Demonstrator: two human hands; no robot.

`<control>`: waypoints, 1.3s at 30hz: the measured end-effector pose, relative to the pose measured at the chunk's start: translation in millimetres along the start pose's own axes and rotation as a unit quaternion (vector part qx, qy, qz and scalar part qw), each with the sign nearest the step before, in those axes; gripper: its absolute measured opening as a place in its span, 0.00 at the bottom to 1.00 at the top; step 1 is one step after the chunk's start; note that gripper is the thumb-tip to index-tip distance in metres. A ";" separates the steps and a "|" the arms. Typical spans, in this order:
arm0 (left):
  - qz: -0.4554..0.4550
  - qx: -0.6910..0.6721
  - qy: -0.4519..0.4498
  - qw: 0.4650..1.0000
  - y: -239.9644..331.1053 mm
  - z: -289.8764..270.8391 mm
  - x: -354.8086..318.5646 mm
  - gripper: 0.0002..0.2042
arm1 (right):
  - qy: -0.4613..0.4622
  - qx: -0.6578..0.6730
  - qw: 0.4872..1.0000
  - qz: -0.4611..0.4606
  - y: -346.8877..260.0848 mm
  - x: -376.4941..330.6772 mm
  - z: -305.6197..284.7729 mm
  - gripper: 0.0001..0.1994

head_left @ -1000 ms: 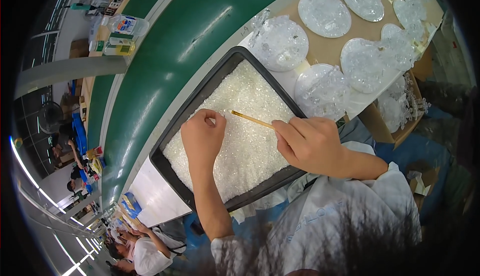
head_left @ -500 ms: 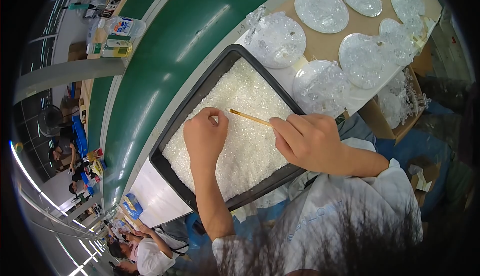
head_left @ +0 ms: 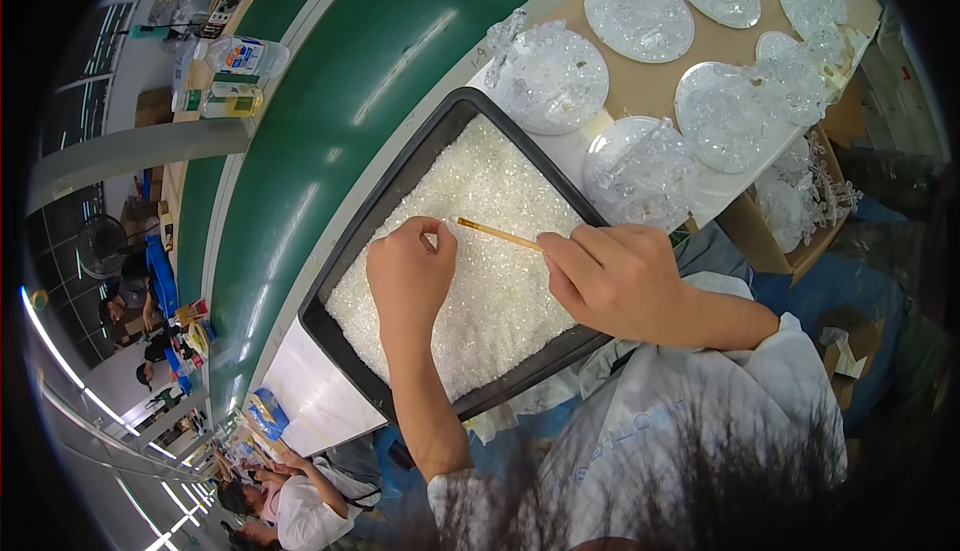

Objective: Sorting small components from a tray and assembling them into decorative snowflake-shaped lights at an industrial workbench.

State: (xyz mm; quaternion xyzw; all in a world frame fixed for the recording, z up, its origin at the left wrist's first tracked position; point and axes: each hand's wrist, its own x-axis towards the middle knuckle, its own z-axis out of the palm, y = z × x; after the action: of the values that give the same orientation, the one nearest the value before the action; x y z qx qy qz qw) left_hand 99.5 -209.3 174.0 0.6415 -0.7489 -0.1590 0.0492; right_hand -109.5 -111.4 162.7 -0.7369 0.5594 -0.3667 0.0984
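Note:
My right hand (head_left: 615, 276) pinches a slim yellow-handled brush (head_left: 505, 236), its darker tip slanting toward my left hand (head_left: 412, 256). The left thumb and forefinger are pressed together in a ring. Whatever sits between them, if anything, is too small to make out. The brush tip is just short of the left fingertips, apart from them. Both hands are over a black rectangular tray (head_left: 517, 121) filled with small clear glittering beads or granules (head_left: 490, 311).
Round discs (head_left: 640, 16) heaped with clear plastic pieces cover the cardboard at the far right. Below them stands a carton (head_left: 745, 231) of more clear pieces. A green conveyor belt (head_left: 290, 201) runs past the tray. Bottles (head_left: 235, 99) stand beyond it; other people (head_left: 310, 506) sit at lower left.

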 end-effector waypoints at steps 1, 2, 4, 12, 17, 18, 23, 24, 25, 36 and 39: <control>0.006 0.008 0.007 1.000 -1.1 0.4 0.1 0.06 | -0.002 0.000 1.000 0.000 0.2 -0.2 0.1 0.10; 0.011 0.016 0.013 1.000 -1.8 0.4 0.1 0.05 | -0.003 0.000 1.000 -0.001 0.2 -0.3 0.2 0.10; 0.007 0.011 0.017 1.000 -2.3 -0.1 0.0 0.06 | -0.002 0.001 1.000 -0.001 0.2 0.2 0.0 0.10; -0.025 -0.091 -0.001 0.996 -5.1 -11.6 -3.0 0.05 | -0.007 -0.007 1.000 0.001 0.1 0.1 1.4 0.09; -0.058 -0.210 -0.020 0.976 -7.5 -11.7 -6.4 0.05 | -0.019 -0.023 0.999 -0.016 0.8 -1.0 2.4 0.11; -0.058 -0.210 -0.020 0.976 -7.0 -10.5 -6.9 0.05 | -0.019 -0.024 0.999 -0.016 1.2 -1.7 2.8 0.11; -0.036 -0.211 -0.026 0.976 -4.7 -10.4 -8.7 0.05 | -0.013 -0.010 1.000 -0.021 1.0 -1.0 2.1 0.11; -0.035 -0.212 -0.026 0.976 -4.2 -11.3 -9.3 0.05 | -0.012 -0.011 1.000 -0.022 0.1 -0.7 1.4 0.11; -0.031 -0.204 -0.025 0.978 -3.4 -11.2 -8.9 0.05 | -0.017 -0.012 1.000 -0.021 0.7 -0.5 1.5 0.11; 0.011 -0.156 -0.006 0.988 -0.1 -10.4 -9.2 0.04 | -0.015 0.001 1.000 -0.018 1.2 -0.8 2.4 0.10; 0.022 -0.148 -0.006 0.989 0.5 -11.4 -9.7 0.04 | -0.025 0.000 1.000 -0.017 0.7 -0.3 1.5 0.10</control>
State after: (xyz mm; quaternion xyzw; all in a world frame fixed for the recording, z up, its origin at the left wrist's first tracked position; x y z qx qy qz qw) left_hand 103.8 -201.7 186.3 0.6092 -0.7314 -0.2711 0.1427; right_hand -109.1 -111.8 161.1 -0.7555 0.5439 -0.3495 0.1057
